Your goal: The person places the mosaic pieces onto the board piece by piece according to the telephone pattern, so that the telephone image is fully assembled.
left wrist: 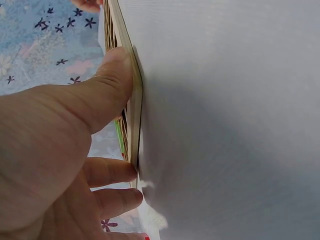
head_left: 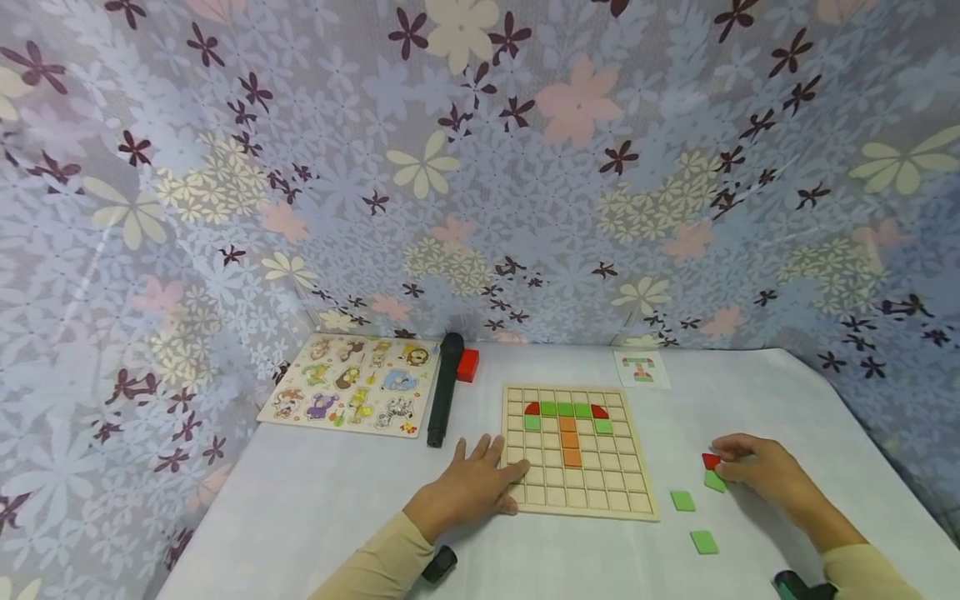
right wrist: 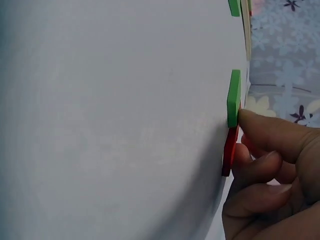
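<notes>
A square wooden grid board [head_left: 615,500] lies on the white table. Set in its cells are green tiles [head_left: 566,409], red rounded corner tiles [head_left: 600,412] and a column of orange tiles [head_left: 571,440]. My left hand [head_left: 468,492] rests on the board's left edge with fingers spread; its thumb and fingertips touch the wooden rim [left wrist: 134,115] in the left wrist view. To the right of the board, my right hand [head_left: 765,471] pinches a red tile [right wrist: 229,152] between thumb and finger. A green tile [right wrist: 234,97] lies right against it, close to the thumb.
Two loose green tiles [head_left: 704,542] lie between board and right hand. Behind the board is a small pattern card [head_left: 640,369]. Toward the left are a black microphone [head_left: 446,392], a red block [head_left: 467,365] and an animal puzzle board [head_left: 352,385]. Floral cloth [head_left: 480,167] hangs behind the table.
</notes>
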Demonstrator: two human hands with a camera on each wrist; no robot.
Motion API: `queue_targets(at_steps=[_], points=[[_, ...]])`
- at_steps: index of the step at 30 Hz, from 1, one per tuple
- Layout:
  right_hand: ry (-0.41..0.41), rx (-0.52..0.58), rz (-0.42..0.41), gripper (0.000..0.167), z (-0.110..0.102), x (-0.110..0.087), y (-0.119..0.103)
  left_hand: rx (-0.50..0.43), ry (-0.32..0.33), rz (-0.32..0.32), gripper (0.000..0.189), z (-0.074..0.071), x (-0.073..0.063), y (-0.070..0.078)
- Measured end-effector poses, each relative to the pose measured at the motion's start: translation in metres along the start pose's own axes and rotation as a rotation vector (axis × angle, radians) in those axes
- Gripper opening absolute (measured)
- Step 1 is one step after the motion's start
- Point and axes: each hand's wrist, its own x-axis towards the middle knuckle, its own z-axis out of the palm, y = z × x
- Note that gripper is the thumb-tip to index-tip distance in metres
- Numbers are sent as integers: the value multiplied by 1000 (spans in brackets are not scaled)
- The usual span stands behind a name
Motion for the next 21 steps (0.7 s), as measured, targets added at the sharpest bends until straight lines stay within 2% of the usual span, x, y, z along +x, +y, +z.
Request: queue_targets(at_steps=[4, 7, 12, 16, 18, 21], points=[[3, -46, -9, 46, 1, -1, -2, 3, 4, 3, 66, 1, 0, 0], [-14, -37, 7, 44, 3, -1, -2, 2, 7, 6, 66, 2, 0, 1], [-26, 8, 39, 50, 7, 0, -3, -2, 4, -5, 67, 2, 1, 0], [-36, -3, 83, 58, 7, 3, -6, -6, -1, -8, 67, 2, 0, -1], [-35, -6, 92, 54, 8, 5, -8, -6, 5, -3, 67, 1, 0, -1], [-39, -6, 68, 39, 10, 7, -8, -12, 4, 0, 67, 1, -1, -1]])
